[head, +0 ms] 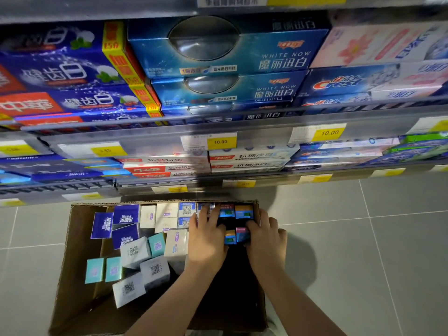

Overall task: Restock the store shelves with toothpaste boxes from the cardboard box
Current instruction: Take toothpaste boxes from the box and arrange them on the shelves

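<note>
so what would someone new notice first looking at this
Probably the two hands down in the cardboard box on the floor: the left hand and right hand close together around small dark toothpaste boxes at its far right corner. Next, the big blue White Now boxes stacked on the shelf above, and the yellow price tags along the shelf edge.

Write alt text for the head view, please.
Both hands, left hand and right hand, reach into an open cardboard box on the floor, gripping small dark toothpaste boxes between them. Stocked store shelves with yellow price tags rise above.
</note>
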